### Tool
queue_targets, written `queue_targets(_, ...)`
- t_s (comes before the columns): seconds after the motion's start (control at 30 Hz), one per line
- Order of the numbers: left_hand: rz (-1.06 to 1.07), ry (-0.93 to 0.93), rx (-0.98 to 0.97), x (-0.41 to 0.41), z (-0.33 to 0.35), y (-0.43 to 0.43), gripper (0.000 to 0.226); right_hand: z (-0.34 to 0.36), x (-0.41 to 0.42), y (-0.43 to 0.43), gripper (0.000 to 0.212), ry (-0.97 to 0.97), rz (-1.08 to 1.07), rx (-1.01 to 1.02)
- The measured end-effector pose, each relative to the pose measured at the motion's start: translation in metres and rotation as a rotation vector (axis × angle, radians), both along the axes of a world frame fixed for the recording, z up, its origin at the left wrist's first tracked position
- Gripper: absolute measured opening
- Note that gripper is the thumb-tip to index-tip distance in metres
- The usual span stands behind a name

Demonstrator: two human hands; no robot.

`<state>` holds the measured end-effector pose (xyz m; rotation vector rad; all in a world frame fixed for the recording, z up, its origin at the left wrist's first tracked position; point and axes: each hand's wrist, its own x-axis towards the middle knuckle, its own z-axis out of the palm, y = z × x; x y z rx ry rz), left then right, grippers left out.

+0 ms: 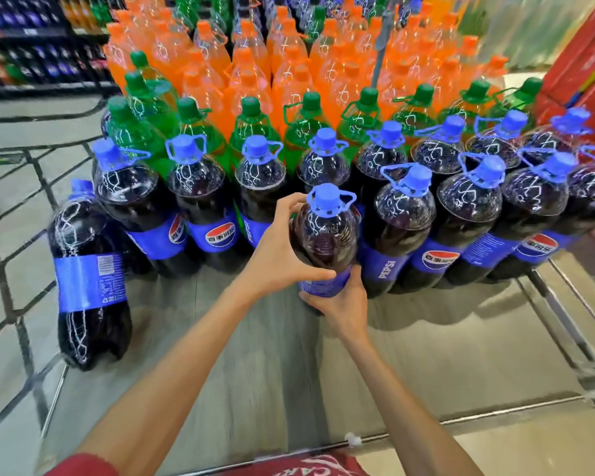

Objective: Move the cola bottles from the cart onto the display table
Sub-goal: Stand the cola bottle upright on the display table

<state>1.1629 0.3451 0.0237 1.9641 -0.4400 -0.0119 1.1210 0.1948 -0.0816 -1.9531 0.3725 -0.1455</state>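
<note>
Left hand (279, 252) gripped the Pepsi bottle (327, 235) up top, right hand (339, 304) lower down, beside the Pepsi row (406, 214).

The dark cola bottle with blue cap (325, 235) is of clear, glossy plastic, and bright white lines of light lie on its smooth shoulder. Its blue cap with carry loop (328, 199) is of a duller, moulded plastic. The blue label band (322, 286) looks like a thin, shiny film. The orange soda bottles (248, 73) and the green soda bottles (251, 132) show the same clear, glossy plastic. The grey flat table top (255, 355) looks like brushed metal, half matt, with soft reflections of the bottles. The red sleeve (83, 465) is of matt cloth.
</note>
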Motion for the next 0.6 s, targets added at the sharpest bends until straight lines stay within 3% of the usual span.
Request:
queue_targets(0.3,-0.071,-0.023,0.031,0.009,-0.002,-0.011,0.113,-0.005,-0.003,-0.004,0.073,0.014,-0.052,-0.114)
queue_targets(0.47,-0.088,-0.041,0.049,0.009,-0.001,-0.008,0.113,-0.011,-0.007,0.005,0.106,-0.041,-0.126,-0.280)
queue_targets(0.6,-0.065,-0.072,0.065,0.005,-0.007,-0.008,0.118,-0.014,-0.006,0.004,0.111,-0.043,-0.124,-0.250)
